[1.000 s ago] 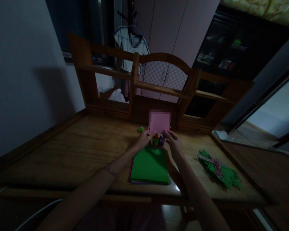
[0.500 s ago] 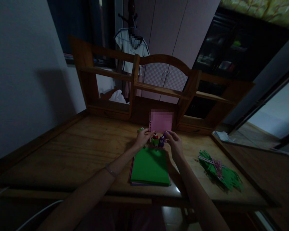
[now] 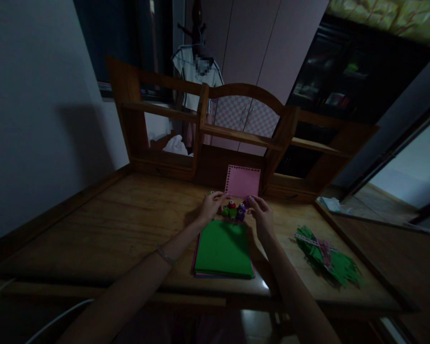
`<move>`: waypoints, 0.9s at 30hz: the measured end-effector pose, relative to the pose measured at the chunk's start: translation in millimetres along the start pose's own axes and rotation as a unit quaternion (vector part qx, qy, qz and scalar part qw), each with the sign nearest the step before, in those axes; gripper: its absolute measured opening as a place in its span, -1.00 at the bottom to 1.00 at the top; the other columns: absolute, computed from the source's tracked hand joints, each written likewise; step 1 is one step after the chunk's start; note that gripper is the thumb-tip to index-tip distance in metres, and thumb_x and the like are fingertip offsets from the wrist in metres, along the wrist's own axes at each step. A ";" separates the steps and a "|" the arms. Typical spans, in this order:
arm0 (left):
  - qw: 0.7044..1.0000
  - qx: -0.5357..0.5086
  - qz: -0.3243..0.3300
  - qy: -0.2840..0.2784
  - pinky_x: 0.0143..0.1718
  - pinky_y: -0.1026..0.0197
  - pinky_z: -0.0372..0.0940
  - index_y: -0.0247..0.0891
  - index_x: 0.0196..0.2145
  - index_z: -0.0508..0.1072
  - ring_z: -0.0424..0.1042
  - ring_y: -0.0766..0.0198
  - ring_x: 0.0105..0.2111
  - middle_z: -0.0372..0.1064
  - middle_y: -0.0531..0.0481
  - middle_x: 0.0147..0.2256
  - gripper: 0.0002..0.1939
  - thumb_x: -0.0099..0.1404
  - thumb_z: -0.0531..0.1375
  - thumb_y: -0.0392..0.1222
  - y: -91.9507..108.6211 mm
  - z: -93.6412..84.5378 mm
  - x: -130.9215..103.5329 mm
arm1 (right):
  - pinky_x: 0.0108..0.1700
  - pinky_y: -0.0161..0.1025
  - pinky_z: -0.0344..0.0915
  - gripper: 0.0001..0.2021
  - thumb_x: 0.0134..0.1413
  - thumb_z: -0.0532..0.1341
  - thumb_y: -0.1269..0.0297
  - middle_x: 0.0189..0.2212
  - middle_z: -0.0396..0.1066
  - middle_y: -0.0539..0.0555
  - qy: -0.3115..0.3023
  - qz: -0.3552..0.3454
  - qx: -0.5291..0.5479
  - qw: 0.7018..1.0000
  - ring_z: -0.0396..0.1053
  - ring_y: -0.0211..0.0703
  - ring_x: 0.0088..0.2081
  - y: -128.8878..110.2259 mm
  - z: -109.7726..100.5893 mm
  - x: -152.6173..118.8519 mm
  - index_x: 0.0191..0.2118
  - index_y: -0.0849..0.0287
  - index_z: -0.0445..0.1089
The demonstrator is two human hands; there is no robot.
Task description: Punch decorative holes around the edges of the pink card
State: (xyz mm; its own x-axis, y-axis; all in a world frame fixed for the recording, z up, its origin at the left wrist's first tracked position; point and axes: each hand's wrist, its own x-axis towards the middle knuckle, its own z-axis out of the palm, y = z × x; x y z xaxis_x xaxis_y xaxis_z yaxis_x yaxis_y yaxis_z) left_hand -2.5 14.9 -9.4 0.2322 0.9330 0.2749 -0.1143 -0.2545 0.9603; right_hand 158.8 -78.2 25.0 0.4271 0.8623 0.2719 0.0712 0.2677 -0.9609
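At the far middle of the wooden table, both hands meet over a small cluster of round craft punches in red, green and purple, which sit just beyond the top edge of a green paper stack. The left hand lies with its fingers curled loosely at the left side of the cluster, touching or almost touching it; in the dim light I cannot tell whether its grip has closed on anything. The right hand comes in from the other side, thumb and fingertips pinched together near a purple punch, though whether they actually hold it is too dark to say. Just behind the hands a pink sheet with a dotted border stands upright against the wooden shelf unit. A thin bracelet circles the left wrist. Well to the right on the table lies a heap of green paper strips with a pink strip across it
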 end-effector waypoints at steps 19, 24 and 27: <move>0.998 -0.020 0.040 -0.035 -0.65 0.38 0.13 -0.34 -0.30 0.45 0.22 0.45 -0.68 0.35 0.08 -0.54 -0.69 0.13 0.23 -0.02 -1.2 3.6 1.7 | -0.34 -0.27 0.22 -0.69 -0.06 0.28 0.04 -0.27 0.46 0.06 -0.024 -0.012 0.022 0.999 0.37 -0.14 -0.30 3.5 1.0 -0.3 -0.20 0.09 0.46; 0.998 -0.020 0.044 -0.032 -0.63 0.36 0.16 -0.33 -0.29 0.44 0.24 0.45 -0.67 0.39 0.04 -0.48 -0.73 0.13 0.23 -0.07 -5.8 3.7 4.2 | -0.34 -0.28 0.22 -0.69 -0.06 0.29 0.05 -0.30 0.46 0.06 -0.018 -0.017 0.030 0.999 0.37 -0.17 -0.32 6.6 2.0 1.1 -0.21 0.12 0.46; 0.998 -0.025 0.042 -0.036 -0.63 0.36 0.16 -0.33 -0.29 0.45 0.23 0.45 -0.67 0.40 0.03 -0.46 -0.73 0.13 0.23 -0.07 -5.0 3.7 3.3 | -0.36 -0.29 0.22 -0.69 -0.06 0.28 0.06 -0.31 0.46 0.06 -0.017 -0.015 0.032 0.999 0.37 -0.18 -0.33 7.1 1.9 1.6 -0.22 0.12 0.46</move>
State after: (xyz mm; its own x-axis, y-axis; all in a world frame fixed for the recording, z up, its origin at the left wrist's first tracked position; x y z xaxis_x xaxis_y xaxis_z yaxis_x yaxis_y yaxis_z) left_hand 2.4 18.4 -13.1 0.2889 0.8873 0.3595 -0.1845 -0.3168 0.9304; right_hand 158.2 -74.2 18.7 0.3938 0.8676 0.3038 0.0250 0.3203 -0.9470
